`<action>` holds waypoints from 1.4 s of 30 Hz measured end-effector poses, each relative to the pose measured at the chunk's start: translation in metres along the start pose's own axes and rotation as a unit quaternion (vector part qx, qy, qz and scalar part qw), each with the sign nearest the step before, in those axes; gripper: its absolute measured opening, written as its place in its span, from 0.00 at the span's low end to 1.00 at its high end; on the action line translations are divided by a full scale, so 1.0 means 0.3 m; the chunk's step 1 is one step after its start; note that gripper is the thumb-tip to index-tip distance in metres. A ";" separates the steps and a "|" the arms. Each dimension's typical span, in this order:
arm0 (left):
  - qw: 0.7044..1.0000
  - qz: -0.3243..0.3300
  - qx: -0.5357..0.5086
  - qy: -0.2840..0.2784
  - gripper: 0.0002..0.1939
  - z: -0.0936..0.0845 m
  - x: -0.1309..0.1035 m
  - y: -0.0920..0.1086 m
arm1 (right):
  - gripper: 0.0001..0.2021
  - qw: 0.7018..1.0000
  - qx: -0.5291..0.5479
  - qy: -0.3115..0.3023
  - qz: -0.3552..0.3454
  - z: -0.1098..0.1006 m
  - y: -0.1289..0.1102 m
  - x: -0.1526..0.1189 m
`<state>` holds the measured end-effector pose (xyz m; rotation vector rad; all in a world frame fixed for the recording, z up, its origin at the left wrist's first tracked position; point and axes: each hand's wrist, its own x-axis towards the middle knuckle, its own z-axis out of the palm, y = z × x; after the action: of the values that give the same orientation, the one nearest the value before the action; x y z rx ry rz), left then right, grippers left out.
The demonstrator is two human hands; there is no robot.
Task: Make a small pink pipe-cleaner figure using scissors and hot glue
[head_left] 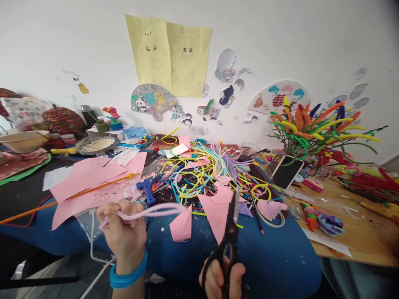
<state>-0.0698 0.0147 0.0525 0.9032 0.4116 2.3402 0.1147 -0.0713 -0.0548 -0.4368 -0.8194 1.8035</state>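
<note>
My left hand [126,226], with a blue band [128,274] on its wrist, is closed around light pink pipe cleaners [158,210]. Their bent, looped end sticks out to the right above the table edge. In my right hand [218,274] is a pair of black-handled scissors [231,232], fingers through the handles and blades pointing up. The blades look closed and stand apart from the pipe cleaners. Between the hands, on the blue table [268,257], lie cut pieces of pink paper [181,226]. Behind my left hand rests a blue glue gun [147,189].
A tangled heap of pastel pipe cleaners [215,166] covers the middle of the table. To the right stand a phone [287,172] and a bunch of pipe-cleaner flowers [311,124]. Large pink sheets [90,178] and a woven tray [96,144] lie left. A pencil [256,211] lies near the scissors.
</note>
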 end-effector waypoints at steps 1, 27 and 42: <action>1.000 -0.004 0.010 0.015 0.10 -0.004 0.008 0.003 | 0.34 1.000 -0.008 0.002 -0.016 -0.010 -0.027 0.007; 0.959 -0.231 0.162 0.011 0.09 0.073 -0.175 -0.151 | 0.18 0.971 -0.195 0.058 -0.122 0.051 -0.280 0.179; 0.904 -0.334 0.238 -0.124 0.13 0.136 -0.263 -0.254 | 0.16 0.738 -0.319 0.517 -0.294 -0.197 -0.285 0.050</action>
<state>0.0368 0.0277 0.0060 1.0512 1.0295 1.4927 0.2043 -0.0207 -0.0341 -1.3048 -0.6040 0.4364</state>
